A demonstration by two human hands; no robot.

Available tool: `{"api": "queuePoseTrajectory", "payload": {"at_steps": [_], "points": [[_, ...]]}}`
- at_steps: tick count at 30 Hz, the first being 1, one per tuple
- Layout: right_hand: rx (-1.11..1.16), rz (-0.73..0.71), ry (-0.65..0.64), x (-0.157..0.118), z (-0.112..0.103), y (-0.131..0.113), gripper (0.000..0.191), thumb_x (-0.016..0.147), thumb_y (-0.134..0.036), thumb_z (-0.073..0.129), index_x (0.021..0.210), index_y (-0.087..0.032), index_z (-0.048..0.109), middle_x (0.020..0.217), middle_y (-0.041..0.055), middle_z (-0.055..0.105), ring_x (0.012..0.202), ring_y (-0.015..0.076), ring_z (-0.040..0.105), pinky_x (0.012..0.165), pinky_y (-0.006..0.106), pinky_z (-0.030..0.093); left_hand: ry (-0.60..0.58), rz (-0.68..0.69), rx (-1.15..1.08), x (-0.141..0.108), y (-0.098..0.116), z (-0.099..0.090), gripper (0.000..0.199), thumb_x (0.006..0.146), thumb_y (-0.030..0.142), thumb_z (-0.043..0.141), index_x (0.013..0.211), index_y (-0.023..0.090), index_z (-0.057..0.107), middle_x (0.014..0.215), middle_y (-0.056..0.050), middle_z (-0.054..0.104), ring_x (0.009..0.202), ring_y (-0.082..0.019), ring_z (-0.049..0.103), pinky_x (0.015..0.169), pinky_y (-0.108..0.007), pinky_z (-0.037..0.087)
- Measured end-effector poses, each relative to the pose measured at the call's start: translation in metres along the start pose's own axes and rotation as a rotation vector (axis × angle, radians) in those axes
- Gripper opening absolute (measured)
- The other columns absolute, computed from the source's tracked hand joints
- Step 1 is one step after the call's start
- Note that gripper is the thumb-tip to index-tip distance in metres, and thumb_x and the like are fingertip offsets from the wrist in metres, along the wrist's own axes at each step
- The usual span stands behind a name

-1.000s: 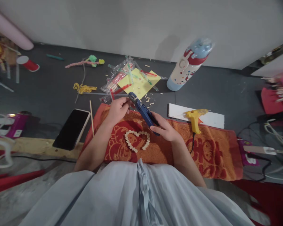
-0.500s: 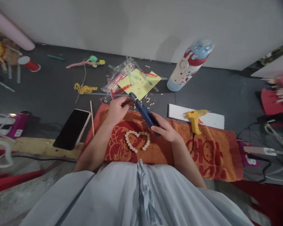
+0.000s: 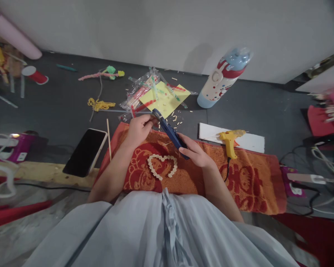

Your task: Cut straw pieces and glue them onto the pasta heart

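Observation:
My right hand is wrapped round the lower end of a dark blue hand tool, which looks like a cutter or pliers. At the tool's upper end, the fingers of my left hand are pinched together; whatever they hold is too small to make out. Below the tool, a heart outline of small pale wooden pieces lies on the orange and red towel, with a gap at its bottom tip. Several loose pale bits are scattered beyond the tool, beside a yellow paper.
A phone and a thin stick lie left. A yellow glue gun rests on a white board at right, its cord crossing the towel. Behind stand a bottle and plastic wrappers.
The handles of the blue tool look slightly closer together, with my right hand's fingers drawn in a little. My left hand has barely moved.

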State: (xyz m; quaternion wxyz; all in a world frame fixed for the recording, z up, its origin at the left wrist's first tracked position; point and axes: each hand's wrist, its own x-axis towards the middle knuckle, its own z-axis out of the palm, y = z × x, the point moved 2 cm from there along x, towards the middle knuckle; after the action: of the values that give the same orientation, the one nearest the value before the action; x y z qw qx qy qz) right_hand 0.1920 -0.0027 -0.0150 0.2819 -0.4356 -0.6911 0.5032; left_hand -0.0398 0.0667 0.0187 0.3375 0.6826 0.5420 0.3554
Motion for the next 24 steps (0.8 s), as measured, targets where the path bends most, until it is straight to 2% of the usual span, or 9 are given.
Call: {"api": "queuePoseTrajectory", "payload": {"at_steps": [5,8,13,18,21,24], "points": [[-0.002,-0.007,-0.012,0.0001,-0.0009,0.0001,0.069,0.089,-0.060,0.047,0.146,-0.021,0.039,0.150,0.0109,0.044,0.139,0.0287,0.040,0.118,0.048,0.025,-0.024,0.000,0.005,0.0005,0.0039,-0.0015,0.021,0.082,0.024,0.050,0.074,0.014,0.066,0.070,-0.002,0.068,0.069,-0.013,0.060,0.063,-0.020,0.043],[-0.005,-0.010,-0.013,-0.0004,-0.0012,-0.0014,0.069,0.089,-0.059,0.047,0.146,-0.021,0.038,0.150,0.0107,0.044,0.139,0.0291,0.039,0.118,0.048,0.026,-0.039,-0.001,-0.040,0.0010,0.0042,-0.0013,0.023,0.082,0.026,0.050,0.067,0.014,0.063,0.065,-0.001,0.064,0.065,-0.012,0.057,0.061,-0.021,0.041],[-0.017,-0.021,-0.005,0.0000,-0.0002,-0.0044,0.066,0.091,-0.059,0.044,0.145,-0.021,0.040,0.147,0.0112,0.048,0.136,0.0287,0.043,0.117,0.048,0.029,-0.068,-0.022,-0.059,0.0023,-0.0025,-0.0002,0.027,0.084,0.034,0.051,0.068,0.016,0.062,0.056,0.001,0.057,0.055,-0.011,0.051,0.054,-0.021,0.036],[-0.064,-0.038,-0.018,0.0010,0.0006,-0.0059,0.063,0.092,-0.057,0.043,0.142,-0.019,0.044,0.141,0.0127,0.054,0.131,0.0287,0.049,0.113,0.047,0.033,-0.063,0.005,-0.012,0.0036,-0.0050,-0.0005,0.029,0.085,0.033,0.051,0.062,0.017,0.058,0.054,0.001,0.056,0.058,-0.012,0.052,0.053,-0.022,0.035],[-0.063,-0.048,-0.016,0.0011,0.0004,-0.0072,0.061,0.092,-0.055,0.043,0.140,-0.018,0.046,0.138,0.0128,0.056,0.128,0.0283,0.051,0.112,0.046,0.036,-0.046,-0.001,0.023,0.0031,-0.0030,-0.0006,0.029,0.086,0.034,0.052,0.063,0.017,0.058,0.052,0.001,0.055,0.056,-0.013,0.052,0.053,-0.023,0.035],[-0.055,-0.047,0.010,0.0021,0.0009,-0.0084,0.061,0.093,-0.055,0.042,0.140,-0.016,0.045,0.138,0.0139,0.055,0.129,0.0282,0.051,0.112,0.046,0.036,-0.031,-0.024,0.076,0.0009,0.0004,0.0015,0.024,0.088,0.032,0.051,0.073,0.017,0.063,0.054,0.001,0.056,0.055,-0.013,0.054,0.056,-0.024,0.039]]}}
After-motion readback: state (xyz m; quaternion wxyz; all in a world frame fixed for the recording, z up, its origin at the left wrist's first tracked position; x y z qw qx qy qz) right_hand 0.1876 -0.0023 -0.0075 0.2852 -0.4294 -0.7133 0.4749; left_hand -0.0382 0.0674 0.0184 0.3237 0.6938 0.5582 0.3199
